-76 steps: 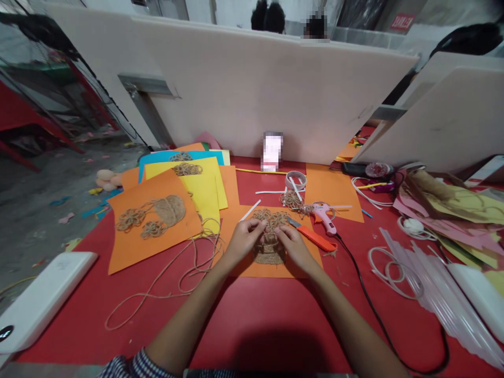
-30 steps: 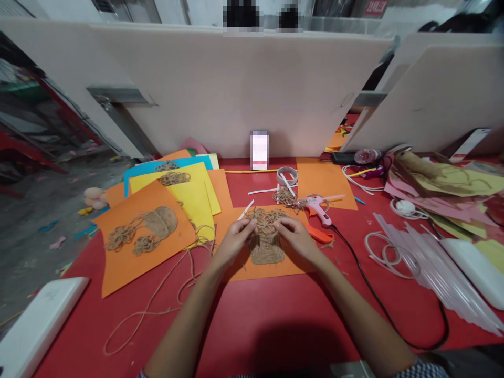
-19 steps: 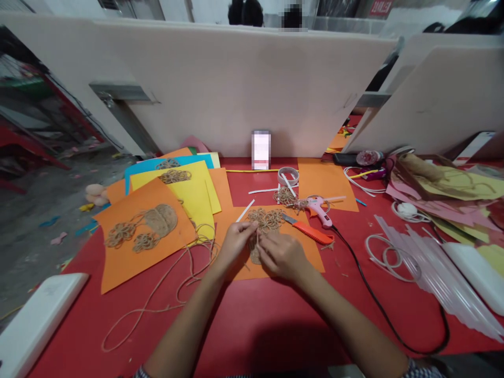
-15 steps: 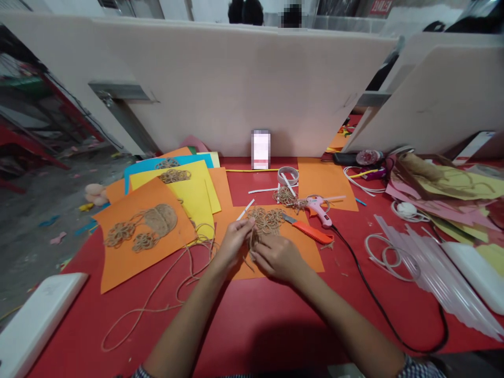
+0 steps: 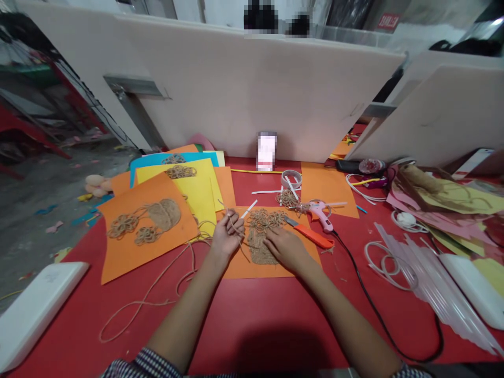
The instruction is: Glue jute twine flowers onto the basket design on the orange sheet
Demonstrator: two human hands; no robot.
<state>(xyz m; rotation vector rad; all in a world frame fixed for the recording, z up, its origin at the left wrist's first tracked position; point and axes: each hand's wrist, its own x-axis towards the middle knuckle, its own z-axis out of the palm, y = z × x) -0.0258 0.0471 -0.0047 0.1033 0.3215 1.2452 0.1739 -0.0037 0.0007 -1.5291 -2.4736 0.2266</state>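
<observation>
My left hand (image 5: 227,234) is closed, fingers curled upward around a thin length of twine (image 5: 235,227) whose ends stick out. To its right, my right hand (image 5: 288,248) lies over a twine piece (image 5: 260,248) with a woven-looking square body and looped coils along its top. Its fingers are laid out on that piece, partly covering its right side. The piece rests on an orange sheet (image 5: 244,269). An orange utility knife (image 5: 313,234) with its blade out lies just beyond my right hand, and a pink glue gun (image 5: 321,214) is behind it.
At left, another orange sheet (image 5: 118,262) bears a twine piece (image 5: 165,212), beside loose twine (image 5: 139,304). Clear glue sticks (image 5: 441,283), a white power bank-like block (image 5: 472,286) and a black cord (image 5: 364,281) lie right. A white board (image 5: 244,94) stands behind.
My hands have moved apart. My left hand has lifted left with the twine strand and turned over; my right hand has flattened onto the twine piece, which now shows more fully.
</observation>
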